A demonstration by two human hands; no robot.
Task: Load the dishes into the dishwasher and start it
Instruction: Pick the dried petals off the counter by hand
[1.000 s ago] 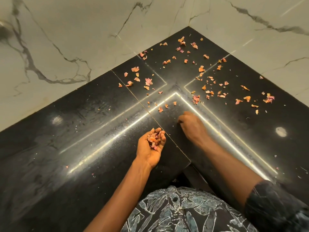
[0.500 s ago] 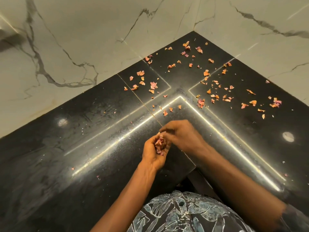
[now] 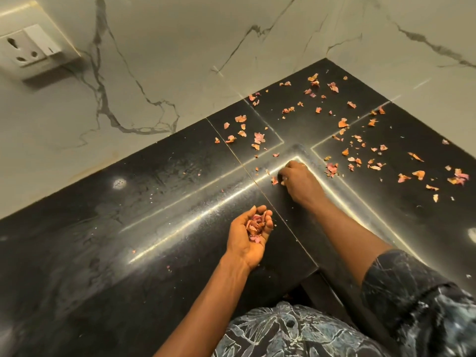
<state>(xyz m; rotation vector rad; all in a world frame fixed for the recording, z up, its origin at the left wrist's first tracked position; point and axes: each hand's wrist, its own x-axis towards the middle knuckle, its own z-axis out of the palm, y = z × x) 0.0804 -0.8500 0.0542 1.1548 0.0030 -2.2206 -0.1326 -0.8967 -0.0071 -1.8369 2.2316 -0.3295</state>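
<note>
Left hand (image 3: 248, 237) is lower centre, palm up, fingers curled into a cup around a small heap of collected flakes (image 3: 255, 226) — pink-orange, petal or peel, can't tell which. Right hand (image 3: 300, 180) is centre frame, palm down on the black table (image 3: 128, 228), fingers bent, tips at a single flake (image 3: 274, 180). Pinched or just touched: unclear. Loose flakes (image 3: 258, 137) are scattered across the table's inner corner, upper right of the frame, mostly beyond and right of the right hand — one clump (image 3: 331, 168) sits just right of its knuckles. Marble wall (image 3: 180, 60) runs behind both table edges. Socket with switch (image 3: 28, 47) is on the wall, upper left. Patterned sleeve (image 3: 412, 292) is lower right.
</note>
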